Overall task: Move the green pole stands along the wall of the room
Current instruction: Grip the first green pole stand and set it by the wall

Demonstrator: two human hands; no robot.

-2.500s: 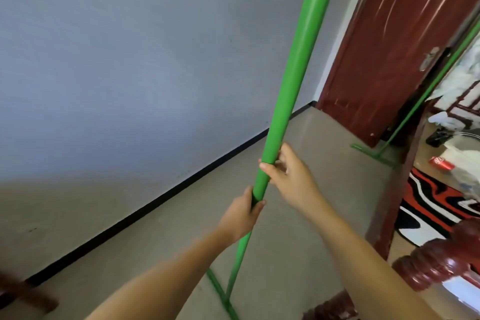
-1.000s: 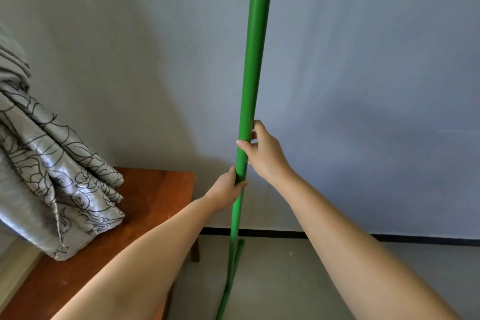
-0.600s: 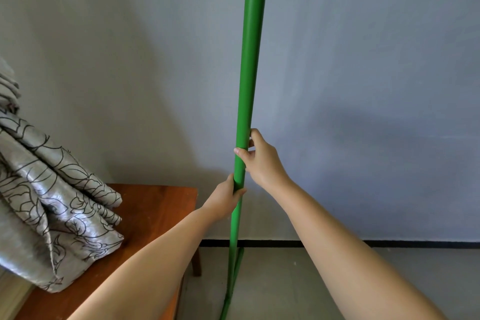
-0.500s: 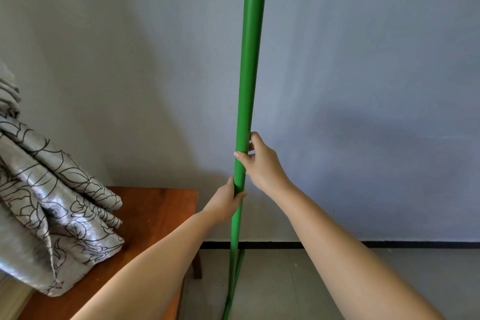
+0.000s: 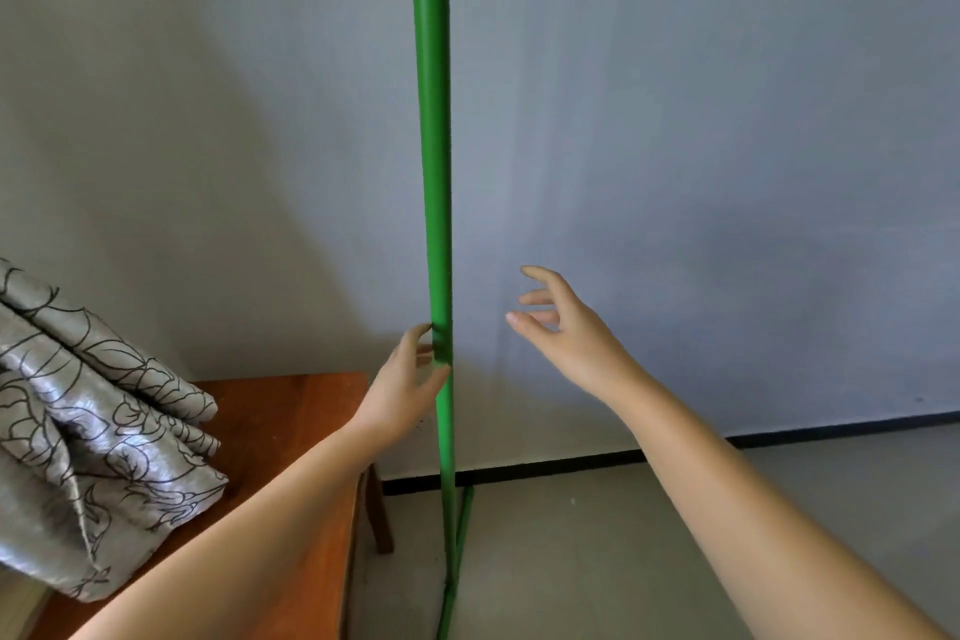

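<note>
Plain grey-white wall (image 5: pixel 701 120) across the whole view, unmarked, matt finish. Shadowed at lower left behind the furniture, brighter and bluish toward the right. Black skirting strip (image 5: pixel 597 460) along the wall's foot, running slightly uphill to the right. Pale grey floor (image 5: pixel 597 561), smooth, a few small specks. Reddish-brown wooden table (image 5: pixel 291 411) at lower left, set near the wall, one leg (image 5: pixel 379 515) visible at its far right corner. Folded grey fabric (image 5: pixel 98 437) with a dark leaf-outline pattern stacked on the table's left part, reaching past the left edge of view. Soft, even lighting; source not visible.
</note>
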